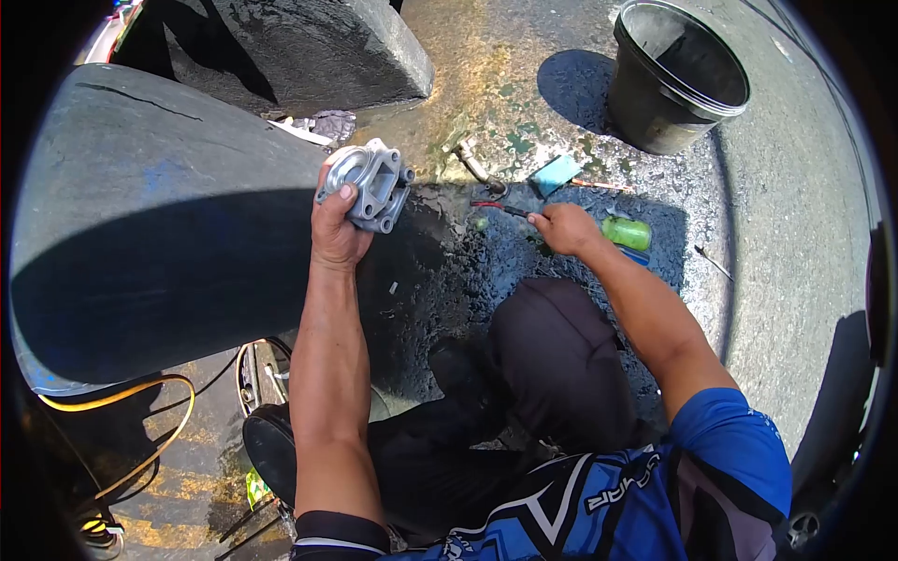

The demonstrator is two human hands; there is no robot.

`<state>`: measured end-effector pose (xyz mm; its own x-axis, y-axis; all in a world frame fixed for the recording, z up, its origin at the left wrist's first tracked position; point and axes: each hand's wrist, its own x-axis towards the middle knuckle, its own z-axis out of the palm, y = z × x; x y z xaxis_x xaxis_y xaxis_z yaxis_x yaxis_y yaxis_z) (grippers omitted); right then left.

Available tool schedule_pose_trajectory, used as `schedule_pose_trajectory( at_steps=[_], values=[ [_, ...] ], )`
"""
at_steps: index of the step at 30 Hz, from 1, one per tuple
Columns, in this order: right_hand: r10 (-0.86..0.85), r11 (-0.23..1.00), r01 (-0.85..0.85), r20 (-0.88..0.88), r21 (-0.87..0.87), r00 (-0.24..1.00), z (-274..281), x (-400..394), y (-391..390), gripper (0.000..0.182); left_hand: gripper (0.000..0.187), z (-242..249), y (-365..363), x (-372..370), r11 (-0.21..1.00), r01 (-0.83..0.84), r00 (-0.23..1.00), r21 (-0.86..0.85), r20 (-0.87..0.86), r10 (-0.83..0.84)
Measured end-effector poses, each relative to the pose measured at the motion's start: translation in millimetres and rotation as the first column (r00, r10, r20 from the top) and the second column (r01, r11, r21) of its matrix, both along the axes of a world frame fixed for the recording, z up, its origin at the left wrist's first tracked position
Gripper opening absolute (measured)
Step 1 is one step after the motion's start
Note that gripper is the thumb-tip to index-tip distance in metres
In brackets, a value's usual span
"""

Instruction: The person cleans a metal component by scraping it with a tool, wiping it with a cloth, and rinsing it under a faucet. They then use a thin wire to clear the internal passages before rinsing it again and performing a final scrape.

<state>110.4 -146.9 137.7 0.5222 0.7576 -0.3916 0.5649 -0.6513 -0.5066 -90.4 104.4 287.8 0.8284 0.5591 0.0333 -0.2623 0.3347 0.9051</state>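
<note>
My left hand (335, 220) is closed around a silver cast-metal housing (377, 184) with bolt holes and a rectangular opening, held up beside the large dark cylinder. My right hand (564, 227), lower and out to the right, has its fingers wrapped round a slim tool with a black handle (516, 211) and a red end (486, 204). The tool's exact kind cannot be made out. Just beyond its red end lies a metal pipe fitting (479, 171) on the wet ground. A light-blue block (555, 175) and a green container (627, 231) lie close to my right hand.
A black bucket (678, 84) stands at the upper right. On the left lies the large dark cylinder (178, 215), with a concrete block (299, 51) behind it. A yellow hose (192, 411) curves at the lower left. A thin stick (603, 186) lies beyond the blue block.
</note>
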Motion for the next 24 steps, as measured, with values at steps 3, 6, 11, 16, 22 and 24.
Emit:
schedule_pose_trajectory(
  at_steps=[3, 6, 11, 16, 22, 24],
  values=[
    [-0.042, 0.99, 0.04, -0.013, -0.137, 0.999, -50, 0, -46, 0.05, 0.066, 0, -2, 1, 1.0, 0.011, 1.0, 0.021, -0.018, -0.011],
    [-0.049, 0.963, 0.042, -0.021, -0.266, 0.999, -88, -8, -86, 0.048, 0.069, -1, -4, 1, 0.998, 0.058, 0.998, 0.038, -0.019, -0.057],
    [0.019, 0.935, -0.023, -0.013, -0.353, 1.0, -89, -18, -97, 0.039, 0.068, 0, -6, 5, 0.997, 0.065, 0.998, 0.045, -0.013, -0.064],
    [0.016, 0.985, 0.035, 0.29, -0.17, 0.957, -75, 20, -70, 0.061, 0.066, 3, -11, 3, 0.999, 0.036, 0.997, 0.003, -0.063, -0.035],
    [0.066, 0.902, 0.027, 0.199, -0.432, 0.978, -99, 75, -49, 0.076, 0.071, -4, -18, -4, 1.0, 0.009, 0.992, 0.014, -0.125, -0.007],
    [0.141, 0.863, -0.033, 0.179, -0.504, 0.974, -101, 69, -38, 0.074, 0.071, -6, -18, -7, 1.0, 0.003, 0.989, -0.005, -0.145, -0.003]
  ],
)
